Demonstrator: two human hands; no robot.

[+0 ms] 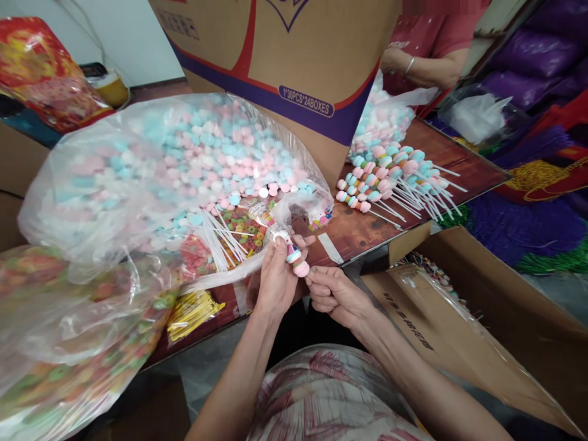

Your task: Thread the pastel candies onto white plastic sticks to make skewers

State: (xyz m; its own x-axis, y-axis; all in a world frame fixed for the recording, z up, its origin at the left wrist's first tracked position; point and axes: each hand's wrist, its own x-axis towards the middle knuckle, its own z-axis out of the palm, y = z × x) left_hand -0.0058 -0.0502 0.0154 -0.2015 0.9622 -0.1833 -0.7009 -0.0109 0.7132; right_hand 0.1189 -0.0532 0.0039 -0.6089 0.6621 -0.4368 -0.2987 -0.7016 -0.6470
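Observation:
My left hand [278, 275] is closed around a candy skewer [294, 257], a short stack of pink, white and blue marshmallows with a printed wrapper at its upper part. At the skewer's lower end, just below the pink marshmallow, my right hand [333, 293] is pinched; the fingers hide most of the stick there. Beyond my left hand lie loose white sticks [221, 242] and ring-shaped gummies [243, 226]. A large clear bag of pink, blue and white marshmallows [184, 153] spreads behind them. Finished-looking candy skewers [381, 177] are piled on the table to the right.
A big cardboard box [275, 67] stands at the back. Gold twist ties [193, 313] lie near the table's front edge, beside a bag of gummy rings [82, 343]. An open carton [459, 318] is at my right. Another person's arm [427, 68] shows behind.

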